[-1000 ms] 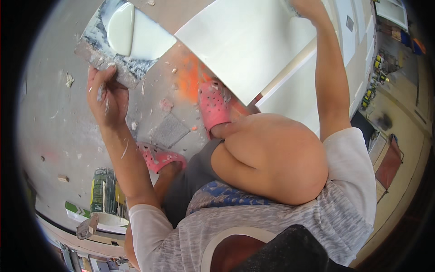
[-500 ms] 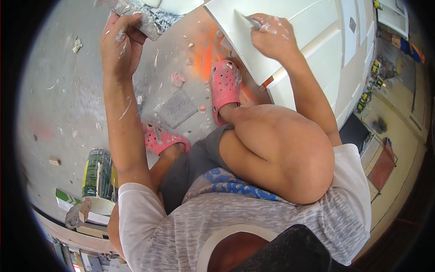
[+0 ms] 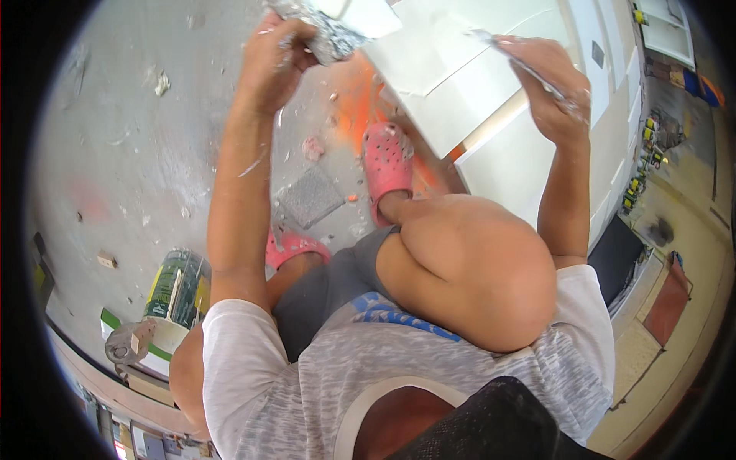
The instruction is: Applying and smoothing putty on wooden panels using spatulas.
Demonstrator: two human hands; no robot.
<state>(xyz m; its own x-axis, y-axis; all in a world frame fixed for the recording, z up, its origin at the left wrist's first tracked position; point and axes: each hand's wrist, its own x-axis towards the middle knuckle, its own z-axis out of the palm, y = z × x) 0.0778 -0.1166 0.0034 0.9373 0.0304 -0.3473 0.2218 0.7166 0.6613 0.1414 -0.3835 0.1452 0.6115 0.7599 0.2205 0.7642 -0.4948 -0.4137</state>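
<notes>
My left hand (image 3: 272, 69) grips the edge of a putty-crusted holding board (image 3: 331, 38) at the top of the view; a smooth pile of white putty (image 3: 368, 17) sits on it. In my right hand (image 3: 556, 88) is a putty knife (image 3: 525, 60), its blade smeared white and pointing up and left. The knife is over a large white panelled door (image 3: 498, 157). Whether its blade touches the surface I cannot tell. Both hands carry white smears, and the right one is slightly blurred.
My feet, in pink clogs (image 3: 387, 165), stand on a grey floor spotted with putty scraps and orange paint. A grey square pad (image 3: 310, 198) lies between them. At the lower left a green-and-yellow can (image 3: 178, 287) lies near a tape roll (image 3: 123, 345).
The left hand has brought the board rightward, over the door's corner. The right hand has moved right and down with the knife, now turned differently. The whole view has shifted slightly.
</notes>
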